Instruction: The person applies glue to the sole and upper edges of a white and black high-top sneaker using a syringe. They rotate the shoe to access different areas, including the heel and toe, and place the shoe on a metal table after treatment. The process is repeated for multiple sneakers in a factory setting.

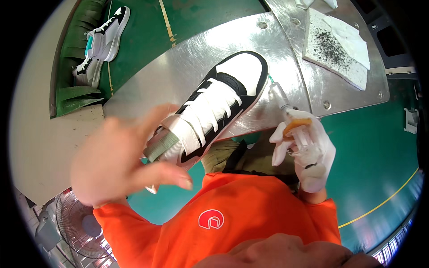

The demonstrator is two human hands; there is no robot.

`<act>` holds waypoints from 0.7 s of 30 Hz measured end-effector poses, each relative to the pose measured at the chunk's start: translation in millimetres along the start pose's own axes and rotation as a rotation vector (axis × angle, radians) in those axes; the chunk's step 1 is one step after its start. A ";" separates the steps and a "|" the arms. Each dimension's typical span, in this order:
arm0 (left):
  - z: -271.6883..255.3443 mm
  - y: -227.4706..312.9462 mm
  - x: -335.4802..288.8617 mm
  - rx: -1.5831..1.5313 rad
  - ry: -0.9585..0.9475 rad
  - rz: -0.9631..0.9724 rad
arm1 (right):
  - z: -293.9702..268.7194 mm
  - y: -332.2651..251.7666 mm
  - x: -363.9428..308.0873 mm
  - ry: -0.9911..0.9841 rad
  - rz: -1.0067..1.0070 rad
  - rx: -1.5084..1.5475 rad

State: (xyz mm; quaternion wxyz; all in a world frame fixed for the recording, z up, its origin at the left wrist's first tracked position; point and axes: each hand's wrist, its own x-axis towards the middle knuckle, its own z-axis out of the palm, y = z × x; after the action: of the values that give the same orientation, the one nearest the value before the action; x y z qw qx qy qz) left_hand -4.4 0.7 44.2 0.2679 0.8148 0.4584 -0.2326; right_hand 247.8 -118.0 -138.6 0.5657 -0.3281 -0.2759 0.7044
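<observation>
A black and white sneaker (239, 73) with white laces and a pale green tongue tab rests on the metal table (156, 85), its toe pointing far right. My bare left hand (120, 161) is at the collar end, blurred, with thumb and fingers spread apart. Whether it touches the sneaker I cannot tell. In a white glove, my right hand (319, 147) grips a clear syringe (280, 96) with an orange-brown flange. Its thin green tip meets or nearly meets the sole edge beside the toe. The glove partly hides the plunger end.
On the table's far right lies a white board (313, 47) with black crumbs and a folded white cloth (351, 42). More sneakers (109, 38) lie on a green conveyor belt (143, 27) at far left, beside green flaps (80, 44). A fan (82, 225) stands low at left.
</observation>
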 end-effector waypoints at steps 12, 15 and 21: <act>14.3 10.5 194.1 0.011 -0.008 0.209 | 16.6 20.7 -18.6 -0.083 -0.055 -0.156; 18.1 5.5 197.6 -0.047 0.075 0.206 | 20.0 28.6 -21.5 -0.155 -0.150 -0.187; 11.3 2.2 138.7 -0.448 0.378 0.184 | 31.7 16.2 -19.8 -0.274 -0.148 -0.090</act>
State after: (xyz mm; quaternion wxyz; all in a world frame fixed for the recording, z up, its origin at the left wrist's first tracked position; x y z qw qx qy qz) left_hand 61.4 78.7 -50.5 0.3709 0.8024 0.4642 0.0555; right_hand 216.1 -141.3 -128.0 0.5581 -0.2326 -0.4050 0.6859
